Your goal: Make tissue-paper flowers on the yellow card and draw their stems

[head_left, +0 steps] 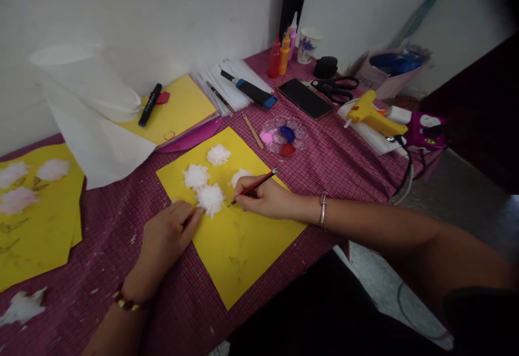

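A yellow paper sheet (239,242) lies on the red checked tablecloth with several white fluffy tufts (211,198) stuck on it. My right hand (265,198) grips a thin red paintbrush (255,185), its tip touching the paper just right of the nearest tuft. My left hand (166,237) rests flat on the sheet's left edge, fingertips next to that same tuft, holding nothing. Faint drawn stems show lower on the sheet.
A paint palette (284,134), a wooden stick (253,131), phone (305,98), scissors (336,89), yellow glue gun (373,117) and paint bottles (280,55) stand behind. Another yellow sheet with pinkish tufts (36,221) lies at left. White paper (97,139) and a marker (150,105) sit near the wall.
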